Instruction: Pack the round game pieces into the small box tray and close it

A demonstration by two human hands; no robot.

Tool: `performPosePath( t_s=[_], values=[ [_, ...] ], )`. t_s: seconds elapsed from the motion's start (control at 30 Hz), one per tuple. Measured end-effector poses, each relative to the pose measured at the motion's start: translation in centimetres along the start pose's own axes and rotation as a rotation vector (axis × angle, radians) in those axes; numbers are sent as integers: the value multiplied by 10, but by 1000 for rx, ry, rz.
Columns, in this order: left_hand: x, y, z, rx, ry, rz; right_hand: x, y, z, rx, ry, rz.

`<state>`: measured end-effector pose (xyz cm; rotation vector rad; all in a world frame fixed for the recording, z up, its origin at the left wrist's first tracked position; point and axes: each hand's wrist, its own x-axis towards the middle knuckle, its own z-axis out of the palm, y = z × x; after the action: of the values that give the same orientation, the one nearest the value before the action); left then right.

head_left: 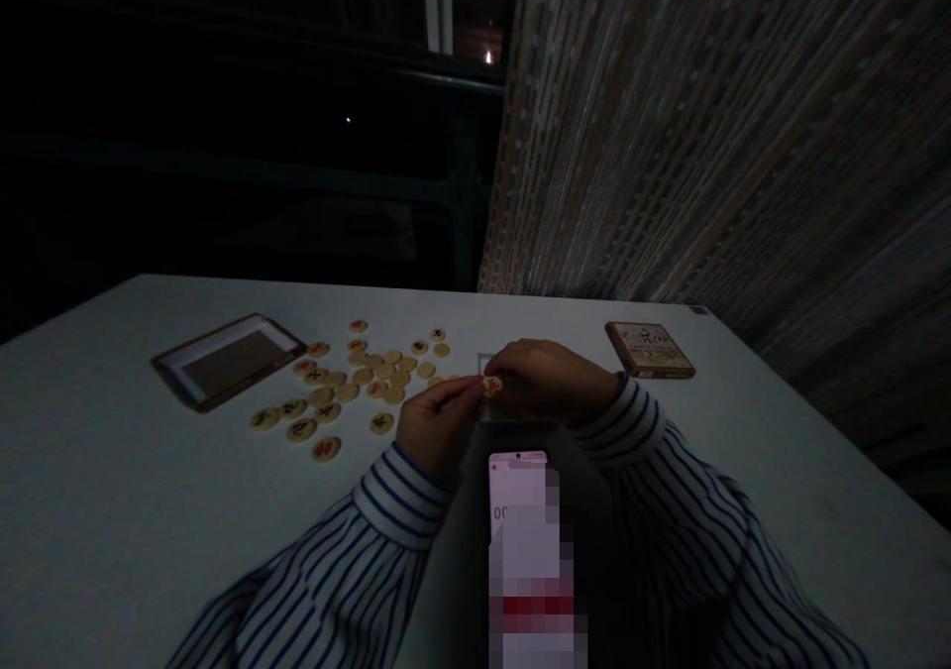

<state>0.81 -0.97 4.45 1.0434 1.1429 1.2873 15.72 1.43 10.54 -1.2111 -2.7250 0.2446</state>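
Observation:
My left hand (435,423) is closed, its thumb and fingertips pinching a round xiangqi piece (491,387) with a red character at the left edge. From the other side my right hand (561,377) curls its fingers round to the same piece; its lower fingers are in shadow. Beneath the hands is a small rectangular frame or clear box (486,362), mostly hidden. Left of my left hand lie several loose xiangqi pieces (363,377), some blank side up, others showing red or black characters. One red-marked piece (325,449) lies nearest to me.
On the white table (149,510), an open shallow box or lid (230,360) lies at the left and a printed flat box (650,349) at the right. A lit phone (518,481) is below my hands. A string curtain (631,134) hangs behind the table. The room is dark.

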Motion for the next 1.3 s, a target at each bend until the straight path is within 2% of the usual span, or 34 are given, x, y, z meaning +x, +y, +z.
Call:
performPosePath(
  t_s=[0.2, 0.37, 0.57, 0.77, 1.03, 1.3],
  values=[
    [2, -2, 1, -19, 56, -33, -2, 3, -6, -24, -31, 27],
    [4, -6, 0, 153, 110, 51, -4, 8, -7, -85, -107, 97],
    [12, -26, -6, 219, 39, 91, -5, 13, 1, -140, -205, 245],
    [17, -46, -11, 369, -13, 114, -4, 17, 11, -199, -252, 256],
    [19, -48, -13, 440, -64, 119, 0, 19, 21, -224, -287, 246],
    [17, -44, -13, 471, -63, 131, 1, 20, 24, -240, -308, 236]
  ],
)
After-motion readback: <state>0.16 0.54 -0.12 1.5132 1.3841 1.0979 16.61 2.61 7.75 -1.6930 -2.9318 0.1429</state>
